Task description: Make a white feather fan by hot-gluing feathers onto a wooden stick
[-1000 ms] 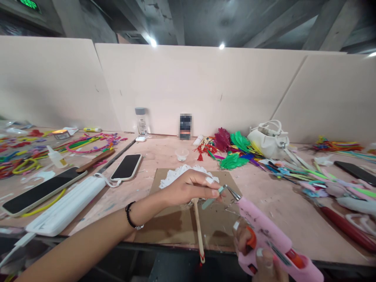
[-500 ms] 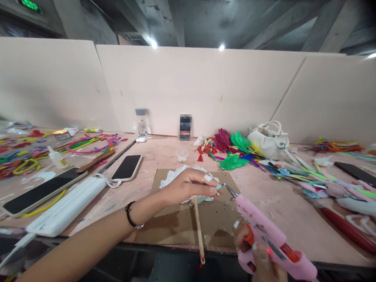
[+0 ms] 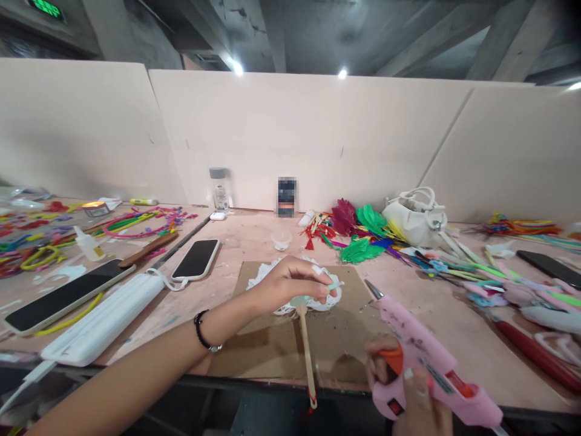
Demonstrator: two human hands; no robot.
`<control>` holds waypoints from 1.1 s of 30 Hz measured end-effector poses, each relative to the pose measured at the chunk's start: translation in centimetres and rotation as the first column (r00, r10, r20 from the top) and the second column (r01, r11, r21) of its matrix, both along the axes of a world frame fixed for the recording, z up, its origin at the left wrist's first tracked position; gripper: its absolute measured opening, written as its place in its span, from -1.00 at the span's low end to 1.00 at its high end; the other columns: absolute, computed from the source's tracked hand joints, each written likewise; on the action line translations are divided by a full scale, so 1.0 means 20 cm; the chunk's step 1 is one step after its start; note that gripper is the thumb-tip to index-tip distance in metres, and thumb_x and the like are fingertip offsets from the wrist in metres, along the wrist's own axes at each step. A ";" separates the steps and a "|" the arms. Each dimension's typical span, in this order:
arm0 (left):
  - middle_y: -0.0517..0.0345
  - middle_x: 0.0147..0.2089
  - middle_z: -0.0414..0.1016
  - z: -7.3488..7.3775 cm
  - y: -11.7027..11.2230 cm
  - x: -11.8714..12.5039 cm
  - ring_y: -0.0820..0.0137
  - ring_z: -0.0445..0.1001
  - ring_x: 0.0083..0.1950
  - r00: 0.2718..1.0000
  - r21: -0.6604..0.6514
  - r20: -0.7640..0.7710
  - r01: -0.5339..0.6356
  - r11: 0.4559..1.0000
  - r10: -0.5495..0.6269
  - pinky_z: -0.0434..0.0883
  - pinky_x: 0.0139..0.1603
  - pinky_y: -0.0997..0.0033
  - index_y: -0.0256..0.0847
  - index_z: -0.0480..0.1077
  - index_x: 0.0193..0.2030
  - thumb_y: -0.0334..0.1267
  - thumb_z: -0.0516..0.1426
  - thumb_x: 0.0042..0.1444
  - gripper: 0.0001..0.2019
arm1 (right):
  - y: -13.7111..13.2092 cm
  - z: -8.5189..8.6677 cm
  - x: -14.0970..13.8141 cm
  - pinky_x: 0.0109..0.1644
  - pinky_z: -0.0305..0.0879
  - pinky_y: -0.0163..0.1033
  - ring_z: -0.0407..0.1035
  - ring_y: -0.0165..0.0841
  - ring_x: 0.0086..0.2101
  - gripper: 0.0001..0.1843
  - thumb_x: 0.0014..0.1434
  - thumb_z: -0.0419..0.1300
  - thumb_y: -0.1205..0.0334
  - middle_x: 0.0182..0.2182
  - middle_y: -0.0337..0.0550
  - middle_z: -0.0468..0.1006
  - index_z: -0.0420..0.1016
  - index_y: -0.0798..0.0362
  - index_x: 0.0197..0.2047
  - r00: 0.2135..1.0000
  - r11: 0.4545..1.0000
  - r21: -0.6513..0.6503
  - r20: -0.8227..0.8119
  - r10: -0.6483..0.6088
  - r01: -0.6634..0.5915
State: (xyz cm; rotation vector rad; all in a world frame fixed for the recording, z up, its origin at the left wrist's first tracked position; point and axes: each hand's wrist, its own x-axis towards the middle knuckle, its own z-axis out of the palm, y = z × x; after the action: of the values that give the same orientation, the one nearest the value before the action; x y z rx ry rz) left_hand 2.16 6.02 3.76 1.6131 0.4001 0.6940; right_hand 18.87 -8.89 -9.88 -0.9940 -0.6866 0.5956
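Note:
My left hand (image 3: 297, 281) is closed in a pinch on a small pale-green piece (image 3: 334, 285), held above a white lacy round (image 3: 265, 272). A wooden stick handle (image 3: 307, 354) runs from the lacy round towards me, past the table edge. Its red-tipped end hangs over the edge. Both lie on a brown cardboard sheet (image 3: 254, 345). In my right hand (image 3: 415, 387) is a pink hot glue gun (image 3: 417, 339), fingers wrapped round the grip by its orange trigger. The metal nozzle points up and left, apart from the small piece.
Phones (image 3: 196, 259) and a white power strip (image 3: 106, 318) lie at left. Colourful feathers (image 3: 363, 242), a white handbag (image 3: 415, 215) and pipe cleaners (image 3: 481, 272) sit at right. A small clear cup (image 3: 282, 240) stands behind the cardboard, and red-handled pliers (image 3: 538, 354) lie far right.
The glue gun has moved right and slightly down, its nozzle now away from the pale-green piece. My left hand has shifted slightly left and its fingers have turned a little.

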 end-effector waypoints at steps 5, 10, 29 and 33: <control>0.17 -0.47 0.53 -0.01 0.03 0.01 0.52 0.43 -0.41 0.986 0.032 0.044 -0.159 0.987 0.158 0.34 -0.34 0.52 -0.28 0.61 -0.40 -0.31 0.28 0.05 -0.91 | 0.03 0.18 -0.06 -0.54 0.14 -0.28 0.24 -0.34 -0.59 -0.59 0.28 0.17 -0.14 -0.62 -0.22 0.34 0.48 0.09 -0.23 0.998 0.987 0.160 -0.059 0.015 -0.005; 0.29 -0.56 0.33 -0.03 0.07 0.02 0.55 0.25 -0.54 0.932 0.101 0.043 -0.364 0.926 0.361 0.19 -0.51 0.53 -0.30 0.57 -0.29 -0.18 0.25 0.12 -0.81 | 0.04 0.15 -0.05 -0.53 0.17 -0.29 0.27 -0.35 -0.58 -0.61 0.36 0.11 -0.10 -0.61 -0.27 0.34 0.43 0.10 -0.15 0.997 0.988 0.134 -0.039 -0.073 0.078; 0.09 -0.33 0.58 -0.08 0.13 0.11 0.33 0.52 -0.27 0.750 0.923 -0.379 0.262 0.283 0.541 0.15 -0.38 0.37 -0.25 0.49 -0.42 -0.42 0.13 0.27 -0.77 | 0.04 0.17 -0.06 -0.56 0.12 -0.32 0.25 -0.38 -0.59 -0.60 0.38 0.13 -0.08 -0.61 -0.32 0.33 0.40 0.12 -0.02 0.999 0.984 0.174 0.014 -0.048 0.045; 0.08 -0.36 0.57 -0.11 0.16 0.16 0.32 0.51 -0.31 0.738 0.915 -0.402 0.300 0.270 0.543 0.13 -0.41 0.36 -0.24 0.47 -0.45 -0.47 0.11 0.21 -0.77 | 0.04 0.18 -0.06 -0.54 0.16 -0.33 0.25 -0.39 -0.58 -0.64 0.41 0.10 -0.06 -0.60 -0.33 0.31 0.41 0.10 -0.06 0.998 0.981 0.193 0.041 -0.042 0.034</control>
State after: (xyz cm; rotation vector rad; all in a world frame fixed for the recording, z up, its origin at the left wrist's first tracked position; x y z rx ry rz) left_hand 5.33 9.30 1.53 3.1589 0.7270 0.4108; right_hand 17.75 -8.02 -6.29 -0.8404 -0.7485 0.4651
